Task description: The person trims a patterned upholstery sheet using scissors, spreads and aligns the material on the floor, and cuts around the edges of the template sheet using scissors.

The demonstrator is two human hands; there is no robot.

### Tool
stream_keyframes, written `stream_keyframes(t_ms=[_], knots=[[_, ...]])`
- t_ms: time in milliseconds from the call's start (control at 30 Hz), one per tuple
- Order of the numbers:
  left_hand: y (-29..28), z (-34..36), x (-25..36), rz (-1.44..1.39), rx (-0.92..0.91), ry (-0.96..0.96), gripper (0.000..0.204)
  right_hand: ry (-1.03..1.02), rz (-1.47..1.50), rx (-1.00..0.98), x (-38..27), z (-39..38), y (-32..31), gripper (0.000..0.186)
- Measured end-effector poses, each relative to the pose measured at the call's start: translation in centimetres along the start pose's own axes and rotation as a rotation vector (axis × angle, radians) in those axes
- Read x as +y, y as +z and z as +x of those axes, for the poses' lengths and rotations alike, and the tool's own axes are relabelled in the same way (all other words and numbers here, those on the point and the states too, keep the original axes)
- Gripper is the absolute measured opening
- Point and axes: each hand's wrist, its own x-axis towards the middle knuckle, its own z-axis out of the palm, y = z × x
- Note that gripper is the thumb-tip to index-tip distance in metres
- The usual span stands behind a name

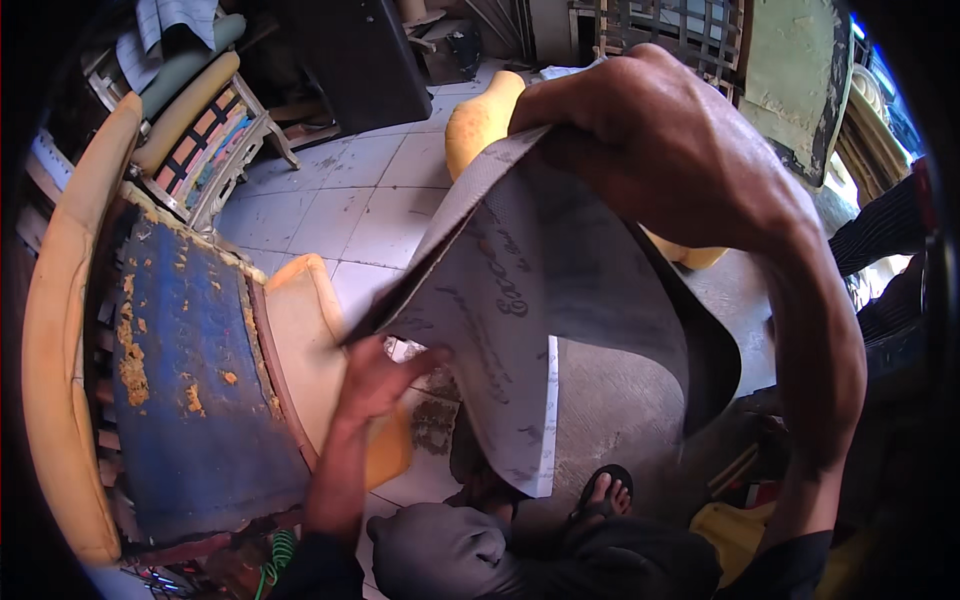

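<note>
Grey flexible sheet with dark script (500, 290) suspended mid-frame, bent into arch; long axis obscured by curl. Upper edge gripped by right hand (580, 130), closed, fingertips hidden; sheet draped below it, right edge unsupported. Left hand (380, 380) placed at left corner, thumb spread; whether pinched cannot be told. Left side crowded by tan-padded chair with worn blue panel (190, 370); white tiled floor (340, 215) exposed upper left of centre.

White tiled floor (335, 215) beside bare grey concrete (615, 410), worn blue-covered seat (185, 370) at left, tall dark panel (350, 60) behind, bright light at far right
</note>
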Motion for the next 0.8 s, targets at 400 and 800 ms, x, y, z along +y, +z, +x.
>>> stream_keyframes(t_ms=[400, 800], knots=[[14.8, -4.8, -6.2, -0.095, -0.513, 0.373, 0.082, -0.07, -0.576, 0.208, -1.9, 4.8, -1.5, 0.019], [11.1, -0.6, -6.9, -0.136, 0.021, 0.085, 0.043, 0.238, -0.341, -0.235, -6.5, 8.6, -10.5, 0.028]])
